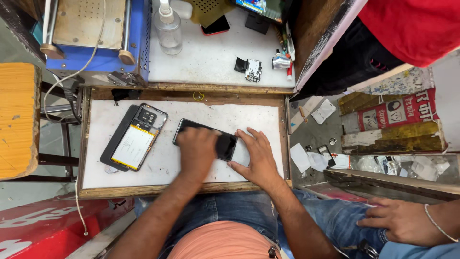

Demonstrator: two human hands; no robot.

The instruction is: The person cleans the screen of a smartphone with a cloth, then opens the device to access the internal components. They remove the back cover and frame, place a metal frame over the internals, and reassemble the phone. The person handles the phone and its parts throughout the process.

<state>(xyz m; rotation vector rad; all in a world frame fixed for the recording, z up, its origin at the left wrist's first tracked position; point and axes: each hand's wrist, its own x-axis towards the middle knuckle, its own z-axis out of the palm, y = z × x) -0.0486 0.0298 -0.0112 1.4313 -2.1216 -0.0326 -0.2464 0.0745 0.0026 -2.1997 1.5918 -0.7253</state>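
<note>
Head view: a black phone (211, 136) lies face up on the white tray (254, 115), near its middle and tilted a little. The left hand (196, 149) lies flat on top of the phone's middle, blurred; its fingers seem bent down onto the glass, but how far they curl I cannot tell. The right hand (256, 156) rests on the tray at the phone's right end, fingers spread wide, the forefinger and thumb touching the phone's corner and edge without gripping it.

Left of the phone, well apart on the same tray, lies an opened phone (136, 139) with its battery showing, set on a dark back cover. Beyond the tray's far rim, on an upper shelf (215, 62), stand a clear bottle (167, 29), a small circuit board (252, 69) and a blue machine (96, 36) at the left. A white cable (76, 76) runs down from the machine past the tray's left side.

Right of the tray, at the lower corner, another person's hand (402, 220) with a thin bangle rests on a jeans-clad knee.
</note>
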